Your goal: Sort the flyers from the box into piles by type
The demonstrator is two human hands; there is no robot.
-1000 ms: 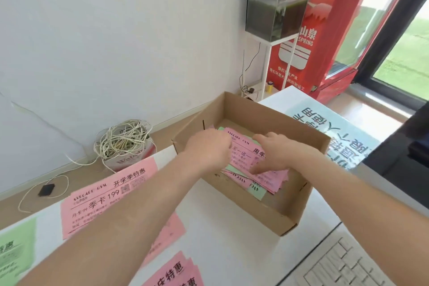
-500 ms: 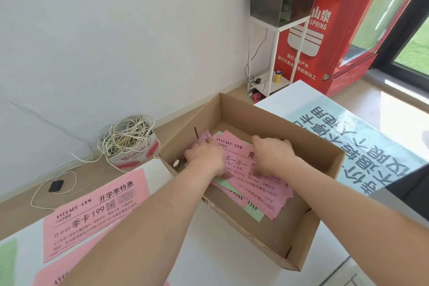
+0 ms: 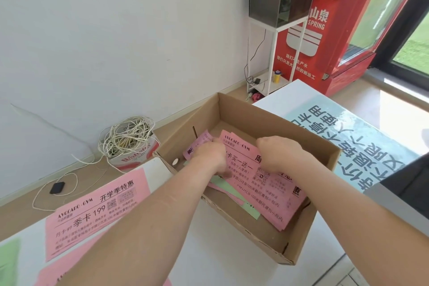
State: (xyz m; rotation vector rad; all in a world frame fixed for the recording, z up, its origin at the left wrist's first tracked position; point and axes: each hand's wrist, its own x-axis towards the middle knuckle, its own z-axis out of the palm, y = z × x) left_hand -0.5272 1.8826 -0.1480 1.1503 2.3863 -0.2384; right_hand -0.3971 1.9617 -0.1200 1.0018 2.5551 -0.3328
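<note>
The white table (image 3: 209,251) carries an open cardboard box (image 3: 278,121) near its far edge, placed as it was half a second ago. On the box's floor lies the stack of pink flyers (image 3: 274,188), with a green flyer (image 3: 251,212) poking out from under its near edge. Left of the box, flat on the table, is a pile of pink flyers (image 3: 92,211). Both hands are down in the box. The right hand (image 3: 281,153) sits knuckles-up on the far part of the top sheet, about where it was. Its fingers are curled under and out of sight, so I cannot tell whether they pinch the sheet or only press on it. The left hand (image 3: 209,155) has slid a little toward the box's left wall, uncovering more print on the top sheet. Its fingers curl round a loose pink flyer (image 3: 197,144), which now stands higher against that wall than before.
</note>
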